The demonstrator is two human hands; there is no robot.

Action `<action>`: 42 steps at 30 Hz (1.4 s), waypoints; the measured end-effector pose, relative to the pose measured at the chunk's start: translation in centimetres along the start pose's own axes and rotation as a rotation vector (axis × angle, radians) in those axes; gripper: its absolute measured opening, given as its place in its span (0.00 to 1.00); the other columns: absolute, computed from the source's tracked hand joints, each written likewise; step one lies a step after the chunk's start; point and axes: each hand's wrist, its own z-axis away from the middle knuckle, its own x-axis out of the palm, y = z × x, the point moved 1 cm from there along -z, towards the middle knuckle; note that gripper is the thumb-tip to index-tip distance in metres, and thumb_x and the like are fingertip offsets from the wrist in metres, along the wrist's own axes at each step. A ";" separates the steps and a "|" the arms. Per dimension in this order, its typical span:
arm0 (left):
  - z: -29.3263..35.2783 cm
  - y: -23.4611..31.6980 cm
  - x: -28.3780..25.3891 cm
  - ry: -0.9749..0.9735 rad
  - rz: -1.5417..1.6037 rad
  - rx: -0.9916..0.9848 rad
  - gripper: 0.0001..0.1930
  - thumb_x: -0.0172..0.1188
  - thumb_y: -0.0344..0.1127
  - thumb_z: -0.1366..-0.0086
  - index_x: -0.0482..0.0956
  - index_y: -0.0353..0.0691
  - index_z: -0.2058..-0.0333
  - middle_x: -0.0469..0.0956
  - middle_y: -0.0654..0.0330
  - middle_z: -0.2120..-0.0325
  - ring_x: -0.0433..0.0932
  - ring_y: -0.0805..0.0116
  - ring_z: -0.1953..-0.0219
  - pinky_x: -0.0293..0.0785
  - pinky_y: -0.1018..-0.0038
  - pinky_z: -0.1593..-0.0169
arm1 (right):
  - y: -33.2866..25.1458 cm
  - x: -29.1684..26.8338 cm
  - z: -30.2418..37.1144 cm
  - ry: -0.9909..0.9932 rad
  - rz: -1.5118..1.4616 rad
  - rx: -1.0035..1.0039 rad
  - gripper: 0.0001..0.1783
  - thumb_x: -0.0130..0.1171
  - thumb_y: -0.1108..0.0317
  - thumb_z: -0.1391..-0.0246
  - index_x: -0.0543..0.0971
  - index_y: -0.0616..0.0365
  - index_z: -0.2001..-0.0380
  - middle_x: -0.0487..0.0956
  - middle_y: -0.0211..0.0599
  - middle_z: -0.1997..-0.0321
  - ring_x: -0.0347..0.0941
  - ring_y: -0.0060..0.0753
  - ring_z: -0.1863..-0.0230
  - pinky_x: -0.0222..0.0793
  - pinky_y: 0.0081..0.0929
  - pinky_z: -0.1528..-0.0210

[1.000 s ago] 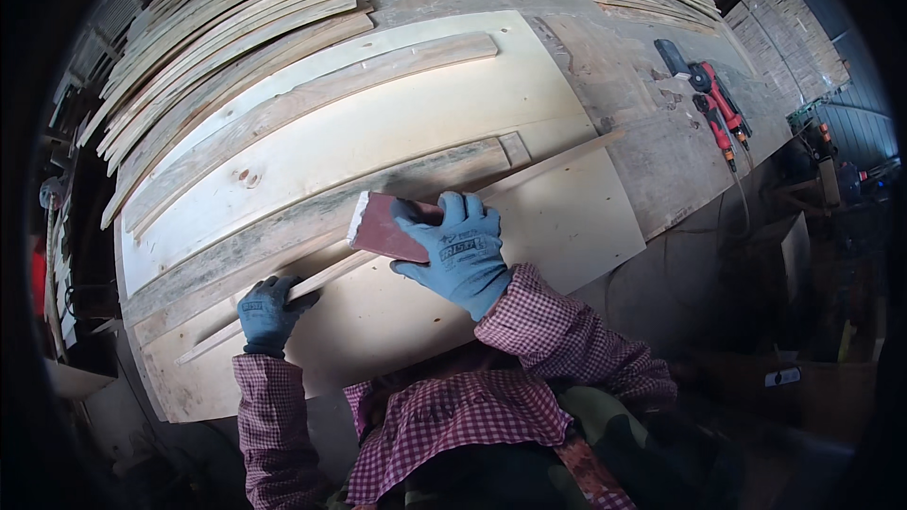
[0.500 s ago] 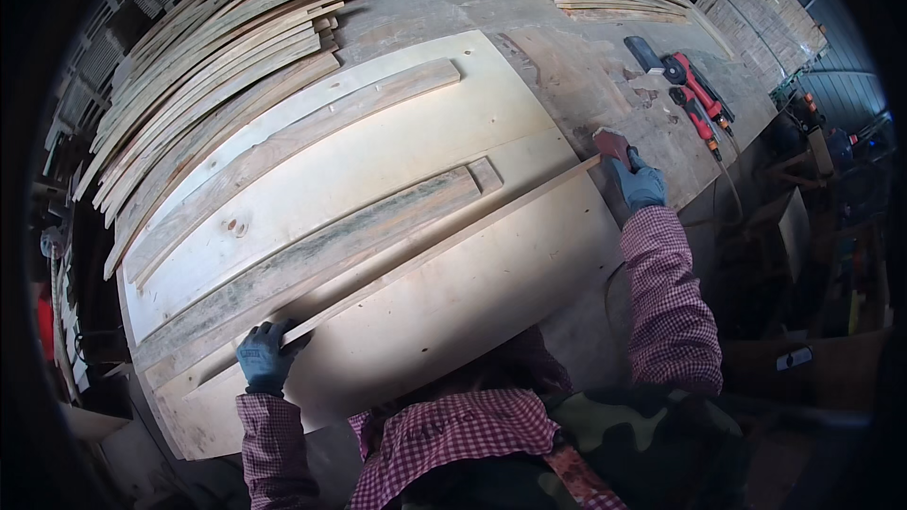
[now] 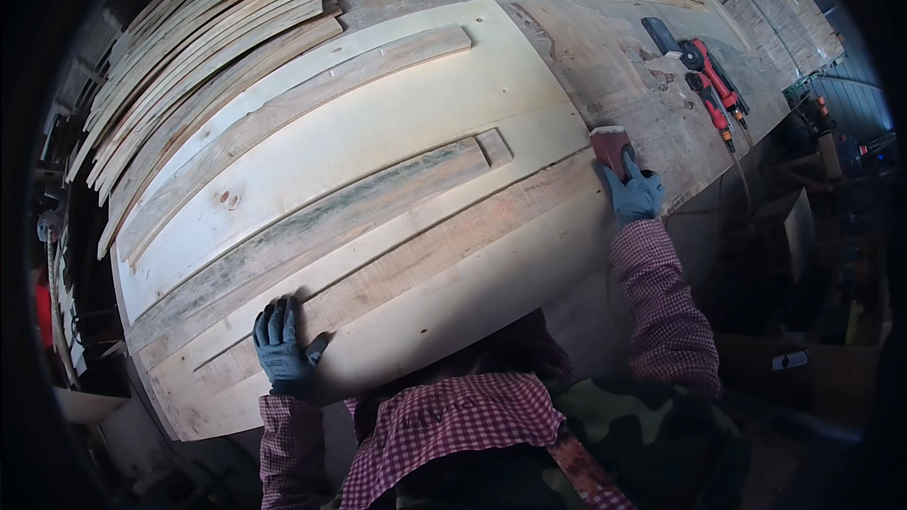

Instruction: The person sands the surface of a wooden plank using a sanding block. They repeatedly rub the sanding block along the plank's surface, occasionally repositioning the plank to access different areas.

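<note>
Left hand [image 3: 282,351] lies spread on the plank [image 3: 444,234] | right hand [image 3: 637,193] pinches the reddish block [image 3: 611,144] | plank — likely light, stiff; best held by long edges

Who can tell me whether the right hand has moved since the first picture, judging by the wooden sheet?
Yes, rightward: the right hand was well in over the wooden sheet and is now at its right edge.
</note>
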 end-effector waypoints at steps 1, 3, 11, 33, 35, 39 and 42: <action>-0.1 0.1 0.0 0.002 0.019 0.003 0.42 0.64 0.57 0.43 0.66 0.39 0.35 0.69 0.51 0.37 0.65 0.47 0.36 0.59 0.50 0.33 | -0.8 0.7 1.6 0.031 -0.015 0.018 0.39 0.64 0.28 0.53 0.78 0.31 0.40 0.71 0.50 0.44 0.66 0.55 0.42 0.63 0.49 0.40; -0.5 0.0 0.1 0.032 0.020 0.011 0.42 0.65 0.57 0.43 0.66 0.38 0.35 0.69 0.50 0.38 0.65 0.46 0.36 0.59 0.50 0.33 | -3.0 2.0 6.3 0.081 -0.079 -0.227 0.39 0.66 0.30 0.54 0.79 0.33 0.41 0.70 0.52 0.45 0.65 0.56 0.44 0.64 0.52 0.44; 0.6 -0.6 0.2 -0.035 0.032 -0.047 0.46 0.63 0.58 0.42 0.61 0.39 0.31 0.66 0.46 0.36 0.62 0.42 0.35 0.56 0.50 0.32 | -10.1 1.1 18.5 0.155 -0.226 -0.907 0.34 0.70 0.35 0.57 0.80 0.27 0.44 0.69 0.44 0.45 0.68 0.49 0.48 0.67 0.50 0.49; -0.3 -0.3 -0.9 -0.053 0.069 -0.030 0.42 0.67 0.54 0.45 0.65 0.40 0.35 0.67 0.50 0.36 0.63 0.43 0.35 0.60 0.49 0.34 | -10.4 -0.5 14.7 0.069 -0.287 -0.806 0.39 0.69 0.32 0.57 0.80 0.35 0.44 0.69 0.40 0.49 0.65 0.45 0.48 0.62 0.48 0.46; -0.8 -0.1 -1.2 -0.012 0.114 -0.017 0.42 0.72 0.55 0.51 0.69 0.41 0.39 0.69 0.50 0.41 0.64 0.43 0.38 0.61 0.49 0.35 | -7.1 0.1 10.6 0.163 -0.174 -0.889 0.41 0.68 0.31 0.57 0.78 0.36 0.40 0.71 0.41 0.48 0.66 0.46 0.47 0.60 0.49 0.43; -2.8 -0.4 -0.6 0.057 0.131 0.067 0.42 0.77 0.57 0.59 0.73 0.43 0.48 0.69 0.50 0.49 0.65 0.43 0.41 0.62 0.47 0.37 | -6.2 0.8 7.2 0.181 -0.057 -1.055 0.56 0.69 0.30 0.60 0.67 0.47 0.32 0.71 0.40 0.48 0.67 0.43 0.46 0.56 0.54 0.36; -2.6 -0.5 -1.0 0.054 0.088 0.077 0.42 0.77 0.58 0.61 0.72 0.42 0.49 0.70 0.50 0.50 0.66 0.42 0.42 0.64 0.47 0.38 | -12.5 0.5 12.9 -0.124 -0.232 -1.024 0.56 0.69 0.30 0.60 0.66 0.51 0.33 0.71 0.41 0.46 0.66 0.47 0.43 0.54 0.49 0.32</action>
